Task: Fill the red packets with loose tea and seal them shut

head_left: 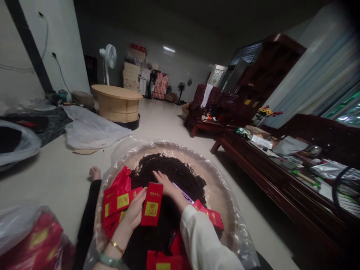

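Observation:
My left hand [134, 212] grips a small red packet [152, 204] with a yellow label, holding it upright over a wide round tray [222, 187] lined with clear plastic. A heap of dark loose tea [171, 172] fills the tray's middle. My right hand [165, 182] reaches into the tea with its fingers curled down into the leaves; what they hold is hidden. A thin pale stick-like tool [182, 192] lies beside that hand. Several more red packets [118, 195] lie along the tray's left side, and others [212, 216] lie by my right sleeve.
A plastic bag of red packets [36, 240] sits at the lower left. My leg and bare foot [95, 173] stretch left of the tray. A long dark wooden table [281, 168] cluttered with items runs along the right. A round wooden tub [117, 102] and a fan [108, 58] stand behind.

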A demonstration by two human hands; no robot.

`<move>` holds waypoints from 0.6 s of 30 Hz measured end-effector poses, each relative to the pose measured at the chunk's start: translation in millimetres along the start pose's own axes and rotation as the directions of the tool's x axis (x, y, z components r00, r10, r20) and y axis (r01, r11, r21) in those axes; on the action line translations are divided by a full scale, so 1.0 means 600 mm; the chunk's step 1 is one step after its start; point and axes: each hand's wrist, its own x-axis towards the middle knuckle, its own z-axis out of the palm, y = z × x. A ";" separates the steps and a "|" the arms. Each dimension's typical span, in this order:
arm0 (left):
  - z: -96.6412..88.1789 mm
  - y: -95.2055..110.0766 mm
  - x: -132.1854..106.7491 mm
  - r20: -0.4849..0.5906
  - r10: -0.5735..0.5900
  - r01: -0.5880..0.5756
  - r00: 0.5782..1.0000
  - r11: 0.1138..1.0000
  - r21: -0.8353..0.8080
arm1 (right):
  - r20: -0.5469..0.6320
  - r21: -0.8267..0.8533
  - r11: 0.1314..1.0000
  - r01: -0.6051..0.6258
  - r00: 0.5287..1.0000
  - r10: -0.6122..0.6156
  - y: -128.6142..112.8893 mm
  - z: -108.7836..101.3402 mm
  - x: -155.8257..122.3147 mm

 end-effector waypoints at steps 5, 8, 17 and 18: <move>0.003 0.006 0.003 -0.044 0.059 -0.060 0.997 0.998 -0.026 | 0.099 -0.067 0.983 0.172 0.981 -0.165 -0.035 0.009 0.002; 0.002 0.006 0.003 -0.054 0.063 -0.065 0.997 0.997 -0.029 | 0.090 -0.043 0.978 0.202 0.976 -0.198 -0.043 0.007 -0.013; -0.012 -0.009 0.019 -0.044 0.065 -0.064 0.997 0.998 0.024 | 0.096 0.658 0.737 -0.151 0.989 0.117 -0.021 -0.040 -0.045; -0.011 -0.010 0.019 -0.029 0.063 -0.062 0.998 0.998 0.034 | 0.086 0.708 0.690 -0.153 0.988 0.131 -0.019 -0.050 -0.045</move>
